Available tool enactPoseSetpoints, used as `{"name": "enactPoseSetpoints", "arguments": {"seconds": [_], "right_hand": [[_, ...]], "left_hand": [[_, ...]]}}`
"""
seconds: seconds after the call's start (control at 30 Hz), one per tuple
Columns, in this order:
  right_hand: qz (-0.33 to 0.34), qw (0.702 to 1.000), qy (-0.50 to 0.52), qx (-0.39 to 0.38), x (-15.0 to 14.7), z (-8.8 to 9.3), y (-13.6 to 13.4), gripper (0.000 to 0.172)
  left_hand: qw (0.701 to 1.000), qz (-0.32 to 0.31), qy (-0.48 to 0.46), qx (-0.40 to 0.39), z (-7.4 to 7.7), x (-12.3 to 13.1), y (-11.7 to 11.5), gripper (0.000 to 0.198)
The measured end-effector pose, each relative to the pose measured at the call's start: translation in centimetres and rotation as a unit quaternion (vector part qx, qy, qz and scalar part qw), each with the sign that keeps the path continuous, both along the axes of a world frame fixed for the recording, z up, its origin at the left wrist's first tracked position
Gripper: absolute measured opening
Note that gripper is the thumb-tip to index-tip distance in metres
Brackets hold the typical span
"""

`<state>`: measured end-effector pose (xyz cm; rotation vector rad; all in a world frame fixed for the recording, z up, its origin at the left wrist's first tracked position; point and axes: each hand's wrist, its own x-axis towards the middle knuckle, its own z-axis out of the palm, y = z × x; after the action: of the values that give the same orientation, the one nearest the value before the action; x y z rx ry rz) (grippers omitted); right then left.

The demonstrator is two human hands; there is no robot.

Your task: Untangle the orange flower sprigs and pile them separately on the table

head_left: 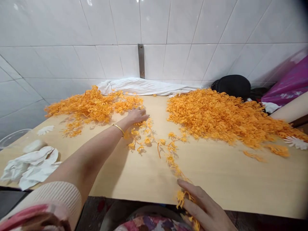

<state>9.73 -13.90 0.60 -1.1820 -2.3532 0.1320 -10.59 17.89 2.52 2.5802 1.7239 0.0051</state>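
Observation:
My left hand (138, 116) reaches across the table, fingers stretched out low over orange artificial flower stems between a loose left pile (96, 104) and a branched flower sprig (148, 140). Nothing clearly gripped shows in it. At the table's front edge, my right hand (204, 205) has its fingers around the near end of an orange flower strand (174, 165); small blossoms poke out between the fingers. This strand runs up toward the branched sprig, and whether the two are joined is hard to tell. A larger, denser orange pile (216, 115) lies to the right.
Crumpled white cloth (36, 163) and a white rounded object (35, 146) lie at left near a clear plastic container (14, 138). Along the tiled wall stretches a white cloth (144, 86). A black case (232, 86) and purple bag (287, 83) stand back right. Another person's arm (292, 107) shows at right.

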Motion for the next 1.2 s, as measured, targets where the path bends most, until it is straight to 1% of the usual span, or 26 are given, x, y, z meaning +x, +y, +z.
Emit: {"name": "enactPoseSetpoints", "arguments": {"seconds": [0.13, 0.2, 0.23, 0.3, 0.37, 0.4, 0.47, 0.57, 0.63, 0.7, 0.77, 0.87, 0.93, 0.97, 1.0, 1.03, 1.1, 1.13, 1.2], "right_hand": [[0.002, 1.0, 0.007, -0.013, -1.9, 0.1, 0.6, 0.043], [0.016, 0.999, 0.019, -0.026, -2.9, 0.0, 0.9, 0.05], [0.026, 0.999, 0.032, -0.03, -3.3, 0.0, 1.1, 0.052], [0.027, 0.996, 0.066, -0.045, -3.6, 0.1, 1.4, 0.053], [0.008, 0.992, 0.11, -0.063, -3.3, 0.3, 1.8, 0.049], [-0.008, 0.989, 0.132, -0.072, -3.1, 0.3, 2.0, 0.045], [-0.033, 0.981, 0.173, -0.085, -2.7, 0.3, 2.4, 0.038], [-0.049, 0.975, 0.194, -0.095, -2.6, -0.5, 3.1, 0.032], [-0.06, 0.979, 0.178, -0.082, -2.9, -1.3, 3.5, 0.03], [-0.077, 0.984, 0.153, -0.056, -3.2, -2.0, 3.8, 0.029], [-0.097, 0.985, 0.138, -0.041, -3.5, -2.3, 4.0, 0.029], [-0.124, 0.976, 0.17, -0.054, -3.5, -2.3, 4.3, 0.027], [-0.139, 0.965, 0.208, -0.071, -3.4, -2.1, 4.4, 0.024], [-0.146, 0.96, 0.224, -0.08, -3.3, -2.0, 4.5, 0.022], [-0.152, 0.956, 0.235, -0.088, -3.3, -1.9, 4.6, 0.022], [-0.157, 0.952, 0.243, -0.094, -3.3, -1.9, 4.7, 0.021], [-0.161, 0.949, 0.252, -0.102, -3.3, -1.7, 4.9, 0.022], [-0.161, 0.948, 0.254, -0.102, -3.3, -1.6, 5.0, 0.022], [-0.166, 0.947, 0.261, -0.091, -3.3, -1.2, 5.0, 0.023]], "left_hand": [[0.996, -0.008, -0.069, 0.062, 0.5, -0.2, -0.6, 0.048], [0.988, -0.011, -0.128, 0.087, 1.0, -0.4, -1.0, 0.042], [0.982, -0.021, -0.167, 0.086, 1.3, -0.6, -1.2, 0.039], [0.966, -0.044, -0.247, 0.057, 1.9, -1.0, -1.5, 0.036], [0.952, -0.05, -0.301, 0.021, 2.4, -1.4, -1.6, 0.037], [0.95, -0.048, -0.309, 0.016, 2.6, -1.7, -1.7, 0.037], [0.96, -0.054, -0.271, 0.041, 2.8, -2.1, -1.9, 0.033], [0.985, -0.089, -0.111, 0.1, 2.8, -2.3, -2.5, 0.028], [0.989, -0.092, -0.011, 0.111, 2.7, -2.1, -3.2, 0.027], [0.988, -0.089, 0.039, 0.123, 3.0, -1.7, -4.0, 0.027], [0.982, -0.105, 0.044, 0.149, 3.8, -1.3, -5.0, 0.027], [0.971, -0.144, -0.007, 0.189, 5.7, -0.8, -7.5, 0.024], [0.967, -0.152, -0.071, 0.193, 6.8, -0.7, -10.4, 0.028], [0.963, -0.158, -0.103, 0.192, 7.1, -0.6, -12.1, 0.032], [0.96, -0.177, -0.123, 0.176, 7.0, -0.5, -13.9, 0.035], [0.959, -0.209, -0.13, 0.142, 6.7, -0.5, -15.8, 0.037], [0.958, -0.255, -0.122, 0.059, 5.2, -0.3, -19.2, 0.038], [0.96, -0.256, -0.112, 0.026, 4.1, -0.1, -20.5, 0.036], [0.969, -0.225, -0.1, -0.038, 2.1, 0.4, -22.4, 0.025]]}}
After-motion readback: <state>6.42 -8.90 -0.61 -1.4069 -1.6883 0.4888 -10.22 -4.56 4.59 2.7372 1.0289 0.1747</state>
